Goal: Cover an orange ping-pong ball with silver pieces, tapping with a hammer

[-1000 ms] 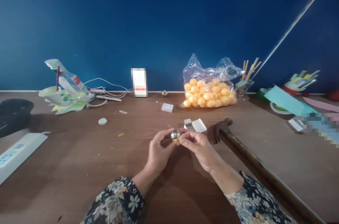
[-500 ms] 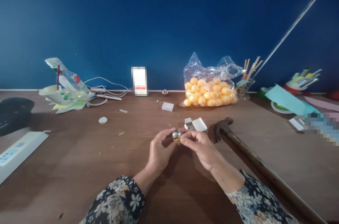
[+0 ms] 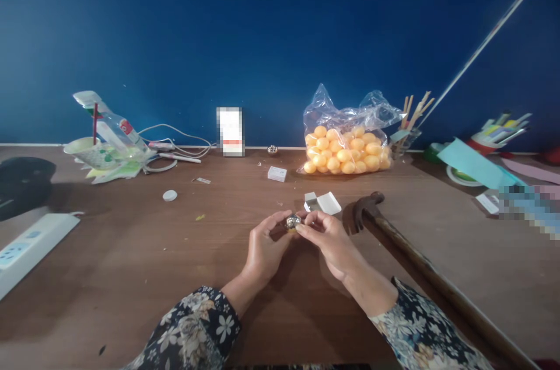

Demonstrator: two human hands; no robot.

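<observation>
A small shiny round metal piece [image 3: 293,221], silvery with a yellowish lower side, is held between both hands above the table; its exact kind is unclear. My left hand [image 3: 268,244] grips it from the left, thumb below and index finger along its far side. From the right, my right hand [image 3: 332,241] pinches its edge between thumb and fingers. Just beyond the right fingers lies an opened small white box [image 3: 329,203]. A claw hammer [image 3: 406,247] rests to the right of my right hand, its head pointing away from me.
Behind stand a clear bag of orange-yellow balls [image 3: 345,154], a small closed box [image 3: 277,174] and another shiny round piece [image 3: 272,150]. A white cap [image 3: 170,195], a power strip [image 3: 35,250], and a plastic bottle [image 3: 122,131] are left. Pens in a cup [image 3: 481,145] are right.
Both hands keep hold of the metal piece, and the right fingertips have shifted slightly on it. The view has tilted a little; nothing else has visibly moved.
</observation>
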